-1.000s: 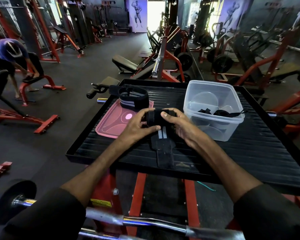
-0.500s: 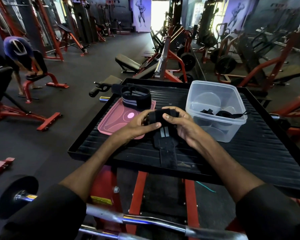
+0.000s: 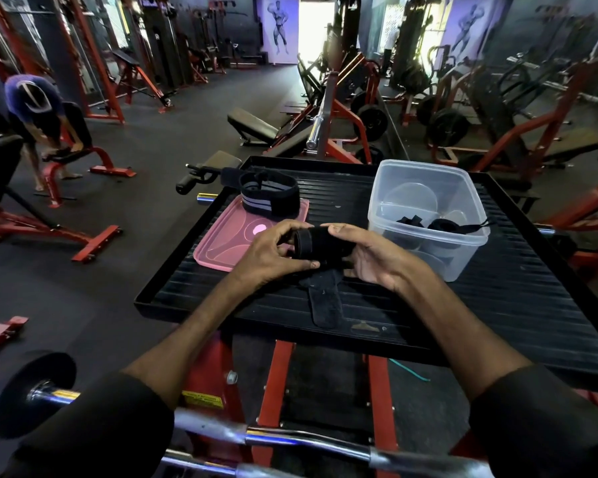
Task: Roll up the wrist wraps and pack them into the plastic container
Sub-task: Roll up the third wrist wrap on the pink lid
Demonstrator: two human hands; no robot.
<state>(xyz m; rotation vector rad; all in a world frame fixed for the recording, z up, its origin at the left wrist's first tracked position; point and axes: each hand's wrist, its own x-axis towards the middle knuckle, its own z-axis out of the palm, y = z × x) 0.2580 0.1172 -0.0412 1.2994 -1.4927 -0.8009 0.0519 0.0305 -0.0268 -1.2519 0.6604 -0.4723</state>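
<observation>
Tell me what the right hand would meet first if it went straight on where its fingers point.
Likely the left hand, gripping the same wrist wrap opposite the right hand; beyond lies the pink lid.

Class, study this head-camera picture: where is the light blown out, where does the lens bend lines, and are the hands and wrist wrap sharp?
Head view: the far doorway is blown out white; the red rack post leans and the black tray splays, wide-lens distortion; left hand, right hand and wrist wrap are sharp.
</observation>
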